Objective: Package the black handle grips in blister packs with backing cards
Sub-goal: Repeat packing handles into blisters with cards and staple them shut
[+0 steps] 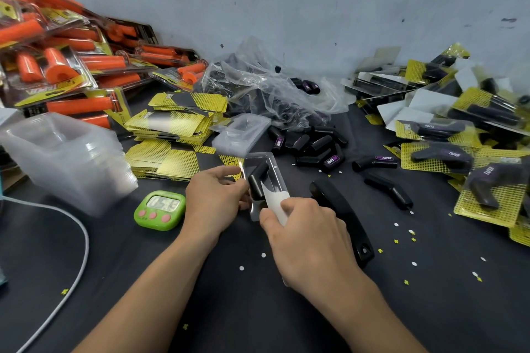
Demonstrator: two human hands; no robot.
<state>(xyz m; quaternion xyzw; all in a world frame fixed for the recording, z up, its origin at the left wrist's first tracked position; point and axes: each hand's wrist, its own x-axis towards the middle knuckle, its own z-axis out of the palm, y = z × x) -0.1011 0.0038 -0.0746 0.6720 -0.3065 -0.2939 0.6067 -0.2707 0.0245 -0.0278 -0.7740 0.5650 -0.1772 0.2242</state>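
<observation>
Just right of the green timer (159, 209), the right hand (304, 238) pinches a white backing card (275, 200), seemingly sliding it into the blister pack (259, 157), which the left hand (213, 198) grips by its edge. The black grip (258, 178) lies tilted inside and could snag the card or pop out.

Left hand (213, 198): bare on my feed, nothing worn on it.
Right hand (309, 238): bare too, and I see mostly its back.
Left forearm (149, 289): uncovered right down to the bottom edge of my view.
Right forearm (381, 312): uncovered likewise, to the frame edge.
Fingers (226, 172): slim; the nails are too small for me to judge.
</observation>
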